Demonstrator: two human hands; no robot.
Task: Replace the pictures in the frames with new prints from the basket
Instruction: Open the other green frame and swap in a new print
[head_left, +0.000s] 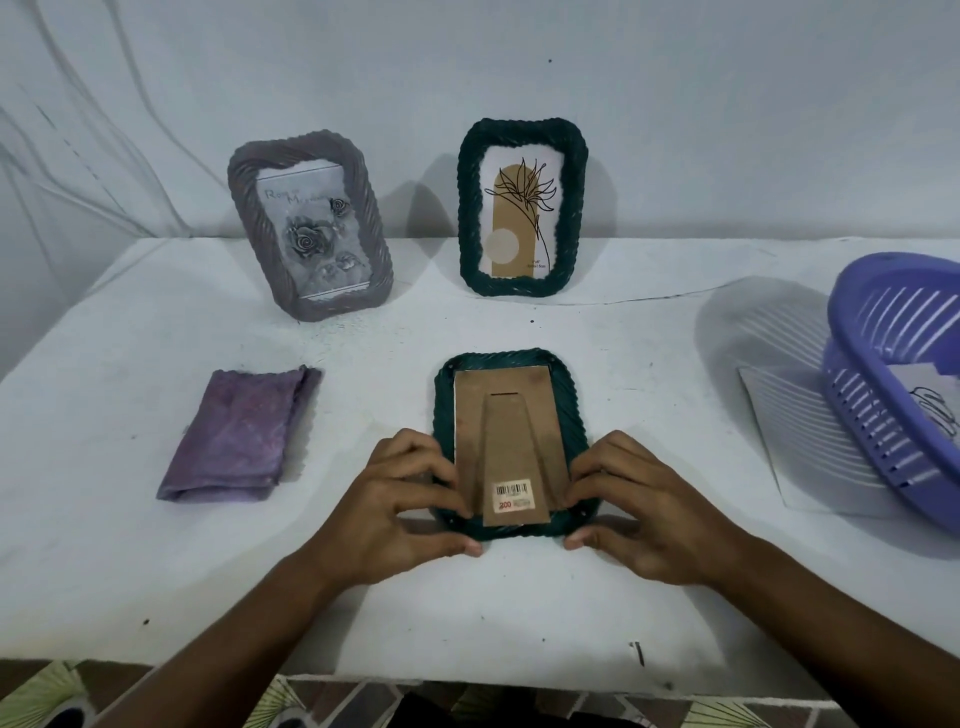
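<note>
A dark green woven frame (571, 400) lies face down at the middle of the white table, its brown cardboard back (506, 431) with stand and barcode sticker facing up. My left hand (410, 504) grips its lower left corner, fingers on the back and thumb at the bottom edge. My right hand (639, 509) grips the lower right corner the same way. A grey frame (306, 223) with a rose picture and a second green frame (522, 208) with a plant print stand upright at the back. A purple basket (883, 384) at the right holds prints (930, 400).
A folded purple cloth (241, 436) lies left of the face-down frame. A white sheet (795, 441) lies under the basket's left side. The wall runs close behind the standing frames. The table's front edge (467, 680) is near my arms.
</note>
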